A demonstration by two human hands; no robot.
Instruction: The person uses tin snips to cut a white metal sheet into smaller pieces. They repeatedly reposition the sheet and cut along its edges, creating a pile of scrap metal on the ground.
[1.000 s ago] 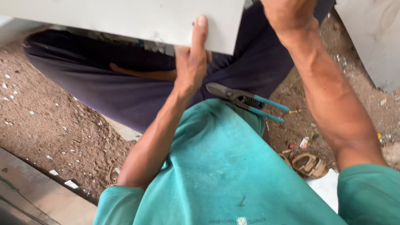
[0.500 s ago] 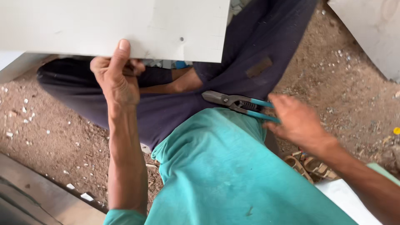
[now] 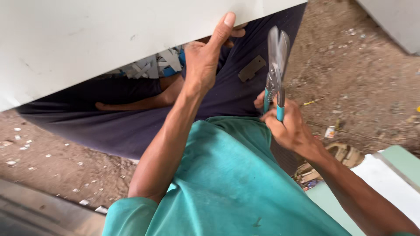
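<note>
— What has the left hand [image 3: 205, 57] got?

— It grips the lower edge of a large white sheet [image 3: 87, 39] that fills the upper left of the view, thumb pressed flat up the face of it and the other fingers curled behind the edge.

— And the right hand [image 3: 286, 126]?

— Clenched around the teal handles of a pair of tin snips [image 3: 275, 61]. The snips stand nearly upright, blades pointing up, their tips just below the sheet's lower edge near its right end. The blades look closed or nearly so.

— Where does all this sit?

— Over the person's lap: dark trousers [image 3: 131, 126] and a teal shirt [image 3: 227, 183]. A small grey metal offcut [image 3: 252, 68] lies on the trousers just left of the snips. White and blue scraps [image 3: 153, 65] are heaped under the sheet's edge.

— And around them?

— Dirt floor [image 3: 350, 70] strewn with small white chips, and a sandal [image 3: 341, 153] lying near the right forearm.
</note>
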